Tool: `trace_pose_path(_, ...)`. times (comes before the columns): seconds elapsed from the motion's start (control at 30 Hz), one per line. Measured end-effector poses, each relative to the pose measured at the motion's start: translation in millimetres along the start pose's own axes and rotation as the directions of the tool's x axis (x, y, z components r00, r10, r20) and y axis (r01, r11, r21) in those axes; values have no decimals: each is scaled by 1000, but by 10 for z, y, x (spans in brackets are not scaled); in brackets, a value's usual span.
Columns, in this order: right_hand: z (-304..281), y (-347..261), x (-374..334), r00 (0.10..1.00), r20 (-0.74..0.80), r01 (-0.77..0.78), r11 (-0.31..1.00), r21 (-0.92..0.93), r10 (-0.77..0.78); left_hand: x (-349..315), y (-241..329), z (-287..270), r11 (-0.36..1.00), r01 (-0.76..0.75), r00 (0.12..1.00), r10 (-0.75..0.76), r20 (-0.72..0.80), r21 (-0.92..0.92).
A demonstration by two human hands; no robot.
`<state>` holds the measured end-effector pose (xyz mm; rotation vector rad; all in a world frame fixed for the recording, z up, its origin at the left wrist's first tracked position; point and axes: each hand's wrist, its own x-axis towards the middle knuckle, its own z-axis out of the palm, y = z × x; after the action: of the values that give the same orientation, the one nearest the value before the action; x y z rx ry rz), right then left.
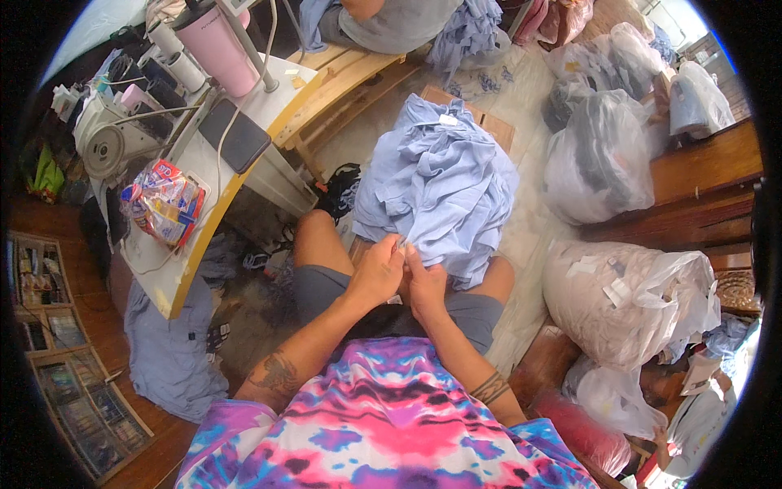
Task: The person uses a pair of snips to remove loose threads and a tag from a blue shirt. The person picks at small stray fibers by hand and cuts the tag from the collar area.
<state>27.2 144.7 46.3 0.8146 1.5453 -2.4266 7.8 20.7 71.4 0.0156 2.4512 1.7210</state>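
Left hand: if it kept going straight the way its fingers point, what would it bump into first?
Probably the light blue garment pile. The left hand already pinches its lower edge, fingers pointing up into it, beside the right hand.

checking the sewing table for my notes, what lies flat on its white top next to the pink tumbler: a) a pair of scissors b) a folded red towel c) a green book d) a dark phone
d, a dark phone lies flat on the white table just below the pink tumbler.
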Motion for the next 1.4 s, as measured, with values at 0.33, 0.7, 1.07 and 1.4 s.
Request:
trace_pose_path(0.33, -110, -89, -93, 999, -16, -51, 999, -4, 51, 269, -2, 71, 962, 194, 981, -186, 58, -193)
trace_pose_path(0.7, -134, -160, -396, 992, 57, -121, 985, 124, 115, 478, 241, -198, 665, 478, 872, -437, 220, -574)
trace_pose_path(1.07, -335, -416, -513, 962, 103, -255, 967, 3, 253, 390, 504, -215, 611, 467, 882, -377, 284, -639)
trace_pose_path(1.4, 34, -999, -201, 574, 614, 677, -108, -728, -542, -15, 569, -33, 618, 325, 940, -294, 174, -716)
